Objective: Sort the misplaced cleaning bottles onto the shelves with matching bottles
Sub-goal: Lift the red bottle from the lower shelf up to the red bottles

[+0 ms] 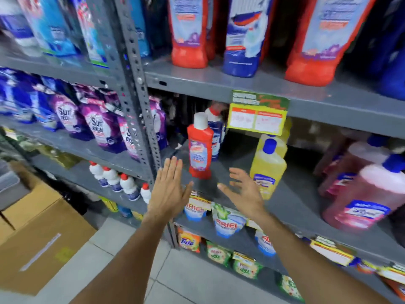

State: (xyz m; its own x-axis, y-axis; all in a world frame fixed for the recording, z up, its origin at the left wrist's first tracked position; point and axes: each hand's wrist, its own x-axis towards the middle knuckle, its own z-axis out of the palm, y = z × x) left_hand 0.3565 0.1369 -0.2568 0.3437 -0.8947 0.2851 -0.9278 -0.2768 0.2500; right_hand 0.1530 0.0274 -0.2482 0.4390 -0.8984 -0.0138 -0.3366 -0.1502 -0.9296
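Note:
A small red bottle (199, 148) with a white cap stands upright on the grey middle shelf (291, 200). A white and blue bottle (215, 132) with a red cap stands just behind it. My left hand (167, 187) is flat and open, just left of and below the red bottle, not touching it. My right hand (243, 191) is open with fingers spread, just right of the red bottle and in front of a yellow bottle (268, 170). Large red bottles (189, 31) and a blue one (243, 36) stand on the shelf above.
Pink bottles (361, 194) with blue caps fill the right of the middle shelf. A price tag (257, 114) hangs from the upper shelf edge. Detergent pouches (97, 121) fill the left rack, Ariel packs (226, 220) sit below. Cardboard boxes (37, 233) stand on the floor, left.

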